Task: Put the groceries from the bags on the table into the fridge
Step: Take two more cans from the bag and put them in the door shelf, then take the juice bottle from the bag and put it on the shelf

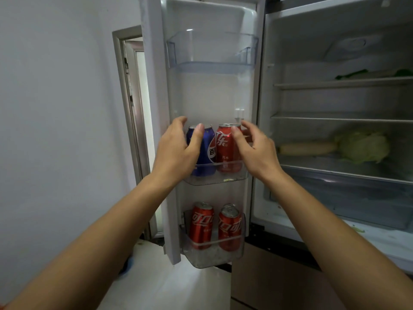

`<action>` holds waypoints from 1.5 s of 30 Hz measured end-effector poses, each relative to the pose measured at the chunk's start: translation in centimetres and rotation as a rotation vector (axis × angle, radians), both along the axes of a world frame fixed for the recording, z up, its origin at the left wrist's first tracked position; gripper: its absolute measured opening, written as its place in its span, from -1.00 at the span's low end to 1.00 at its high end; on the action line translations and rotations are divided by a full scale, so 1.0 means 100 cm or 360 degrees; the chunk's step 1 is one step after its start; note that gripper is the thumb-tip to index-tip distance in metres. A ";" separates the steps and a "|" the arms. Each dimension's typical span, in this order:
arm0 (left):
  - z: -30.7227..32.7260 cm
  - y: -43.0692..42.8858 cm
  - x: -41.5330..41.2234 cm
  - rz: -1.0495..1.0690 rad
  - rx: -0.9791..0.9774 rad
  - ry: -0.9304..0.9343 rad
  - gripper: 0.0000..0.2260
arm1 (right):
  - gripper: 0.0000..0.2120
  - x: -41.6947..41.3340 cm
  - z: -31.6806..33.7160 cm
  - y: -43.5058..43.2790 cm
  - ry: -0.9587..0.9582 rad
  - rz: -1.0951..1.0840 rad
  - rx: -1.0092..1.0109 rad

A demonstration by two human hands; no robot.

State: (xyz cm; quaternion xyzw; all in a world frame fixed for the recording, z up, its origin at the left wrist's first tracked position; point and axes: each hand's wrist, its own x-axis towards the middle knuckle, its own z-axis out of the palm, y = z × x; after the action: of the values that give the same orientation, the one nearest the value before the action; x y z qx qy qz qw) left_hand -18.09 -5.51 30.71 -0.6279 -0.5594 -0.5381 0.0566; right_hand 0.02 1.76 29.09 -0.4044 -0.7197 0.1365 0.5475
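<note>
The fridge door (212, 97) stands open in front of me. On its middle door shelf (223, 179) a blue Pepsi can (206, 153) and a red Coca-Cola can (225, 151) stand upright side by side. My left hand (178, 148) curves loosely around the blue can's left side, thumb in front of it and fingers spread above its top. My right hand (254, 151) cups the red can's right side the same way, its thumb touching the front. Both cans rest on the shelf. Two more red cola cans (202, 224) (230, 229) stand in the bottom door shelf (212, 258).
The top door bin (212, 50) holds nothing. Inside the fridge at right, a cabbage (364, 146) and a pale long vegetable (306, 148) lie on a shelf, above a crisper drawer (348, 198). Green produce (353, 73) sits higher up. A doorway (134, 108) is at left.
</note>
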 end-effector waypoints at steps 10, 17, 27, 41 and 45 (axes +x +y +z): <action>-0.085 -0.068 -0.059 0.0638 0.0315 0.0310 -0.52 | -0.37 -0.044 -0.069 -0.040 0.0086 -0.0306 0.0752; -0.205 -0.163 -0.141 0.1136 -0.0435 0.0433 -0.43 | -0.32 -0.164 -0.197 -0.084 -0.0459 0.0104 0.0828; -0.240 -0.362 -0.317 0.1761 -0.0932 0.0554 -0.39 | -0.22 -0.372 -0.235 -0.205 -0.0861 0.0641 0.0562; -0.265 -0.640 -0.503 0.2287 -0.1041 0.0150 -0.37 | -0.30 -0.649 -0.236 -0.449 -0.0892 0.1255 0.0551; -0.280 -0.681 -0.543 0.2401 -0.0995 -0.0015 -0.39 | -0.33 -0.717 -0.251 -0.485 -0.0921 0.1418 0.0567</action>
State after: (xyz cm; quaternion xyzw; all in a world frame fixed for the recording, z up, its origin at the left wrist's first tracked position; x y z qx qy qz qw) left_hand -72.44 -73.63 2.68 -0.0670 -0.9562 -0.1769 0.2235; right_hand -71.67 -46.79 3.98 0.0166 -0.9539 0.1142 0.2769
